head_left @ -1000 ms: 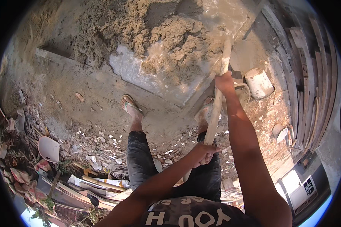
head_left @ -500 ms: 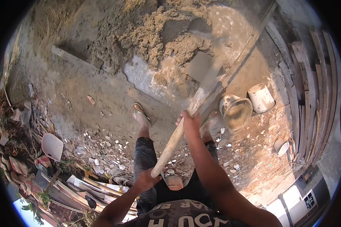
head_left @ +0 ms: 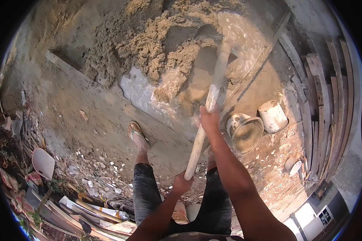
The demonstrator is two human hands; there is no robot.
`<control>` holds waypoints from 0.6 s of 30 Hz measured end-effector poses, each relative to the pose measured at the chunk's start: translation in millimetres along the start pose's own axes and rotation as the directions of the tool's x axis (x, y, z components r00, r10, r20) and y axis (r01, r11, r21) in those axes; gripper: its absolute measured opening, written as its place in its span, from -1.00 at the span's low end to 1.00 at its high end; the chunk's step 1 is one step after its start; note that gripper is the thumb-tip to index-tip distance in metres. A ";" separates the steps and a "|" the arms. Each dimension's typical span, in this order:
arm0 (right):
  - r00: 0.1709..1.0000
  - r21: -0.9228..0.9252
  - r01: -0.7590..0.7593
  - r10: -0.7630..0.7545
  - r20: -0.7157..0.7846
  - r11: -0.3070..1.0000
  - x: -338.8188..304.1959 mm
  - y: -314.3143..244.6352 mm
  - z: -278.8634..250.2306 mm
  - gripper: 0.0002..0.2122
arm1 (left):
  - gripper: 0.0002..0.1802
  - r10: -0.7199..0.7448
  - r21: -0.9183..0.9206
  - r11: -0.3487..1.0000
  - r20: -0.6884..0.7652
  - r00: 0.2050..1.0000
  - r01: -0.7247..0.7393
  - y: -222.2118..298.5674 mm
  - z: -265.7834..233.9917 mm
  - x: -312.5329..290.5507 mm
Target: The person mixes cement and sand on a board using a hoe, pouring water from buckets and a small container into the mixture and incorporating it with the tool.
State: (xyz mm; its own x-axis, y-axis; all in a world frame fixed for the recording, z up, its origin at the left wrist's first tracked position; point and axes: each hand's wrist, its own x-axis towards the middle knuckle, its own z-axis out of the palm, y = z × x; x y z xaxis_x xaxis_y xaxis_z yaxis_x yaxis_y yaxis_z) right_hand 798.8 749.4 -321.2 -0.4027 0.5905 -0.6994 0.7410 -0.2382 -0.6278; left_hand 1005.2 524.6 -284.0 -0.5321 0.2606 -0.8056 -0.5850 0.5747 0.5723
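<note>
As I look across from the left, a pale curved piece of plastic [head_left: 43, 163] lies among scraps and rubble, and farther up a board [head_left: 70, 69] edges the muddy ground. Next comes a lumpy heap of sandy mix [head_left: 161, 34], with milky water [head_left: 138, 87] pooled along its near side. The left hand [head_left: 182, 183], low in front of the knees, has its fingers wrapped round the butt end of a long wooden handle [head_left: 212, 95]. That handle slants up and away to the right, and its broad blade [head_left: 206, 59] is at the heap's near right side. Half a second ago the blade showed paler and nearer the feet; now it has gone farther out and is blurred against the wet mud, so I take it to be meeting the mix, though how deep I can't tell. The right hand [head_left: 209, 119] is curled firmly round the shaft partway up. Past it, a spattered bucket [head_left: 233, 120] and a whitish bucket [head_left: 272, 117] stand well apart from the blade. Along the far right run long timbers [head_left: 321, 100].
</note>
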 end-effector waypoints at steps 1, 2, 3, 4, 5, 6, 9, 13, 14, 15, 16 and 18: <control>0.998 0.061 0.061 -0.059 -0.040 0.996 -11.4 -16.3 -4.5 -0.67 | -0.62 0.067 -0.051 0.996 -0.036 0.997 -0.069 -1.9 -5.5 11.6; 0.995 0.088 0.100 -0.097 -0.037 0.991 -17.3 -33.4 0.4 -0.65 | -0.67 0.041 -0.085 0.995 -0.028 0.999 -0.043 4.8 -18.2 27.3; 0.987 0.120 0.159 -0.155 -0.037 0.980 -11.9 -55.1 6.2 -0.64 | -0.71 0.034 -0.119 0.992 -0.027 0.999 -0.037 20.9 -28.0 47.2; 0.959 0.095 0.283 -0.280 -0.046 0.955 -0.2 -74.2 13.2 -0.66 | -0.74 0.020 -0.174 0.984 0.002 1.000 -0.019 35.2 -30.6 62.7; 0.920 0.072 0.393 -0.390 -0.047 0.917 11.4 -87.8 23.5 -0.68 | -0.77 -0.004 -0.223 0.975 0.028 1.000 0.010 44.1 -34.9 71.7; 0.936 -0.072 0.351 -0.351 0.016 0.934 39.4 -77.6 28.3 -0.66 | -0.80 -0.015 -0.273 0.961 0.071 0.997 0.034 54.6 -31.2 76.1; 0.978 -0.462 0.167 -0.086 0.190 0.871 103.4 -11.1 11.5 -0.59 | -0.82 -0.313 -0.429 0.827 0.185 0.932 0.363 98.4 62.8 24.2; 0.975 -0.433 0.056 0.044 0.217 0.900 54.6 19.3 4.8 -0.53 | -0.79 -0.365 -0.425 0.756 0.358 0.860 0.498 92.1 50.4 -18.0; 0.973 -0.367 0.011 0.075 0.217 0.930 43.0 14.1 -2.4 -0.53 | -0.78 -0.366 -0.343 0.815 0.321 0.874 0.467 93.1 43.2 -30.1; 0.969 -0.305 -0.050 0.120 0.217 0.951 26.8 14.8 -15.6 -0.53 | -0.77 -0.374 -0.254 0.857 0.290 0.881 0.448 88.8 38.6 -51.1; 0.977 -0.192 -0.068 0.105 0.188 0.979 5.5 10.1 -30.2 -0.54 | -0.76 -0.378 -0.160 0.891 0.257 0.889 0.425 84.4 31.8 -62.8; 0.992 0.003 -0.070 0.069 0.101 0.998 -41.8 -20.7 -58.5 -0.58 | -0.74 -0.129 -0.083 0.987 0.133 0.983 0.141 76.4 21.6 -73.0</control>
State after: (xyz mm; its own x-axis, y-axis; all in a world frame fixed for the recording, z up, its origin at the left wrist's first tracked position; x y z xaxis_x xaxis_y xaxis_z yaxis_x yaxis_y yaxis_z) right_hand 831.7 774.8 -259.0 -0.4030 0.4914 -0.7721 0.7656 -0.2813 -0.5786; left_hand 1012.6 566.2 -184.7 -0.3659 0.2849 -0.8860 -0.7030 0.5392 0.4637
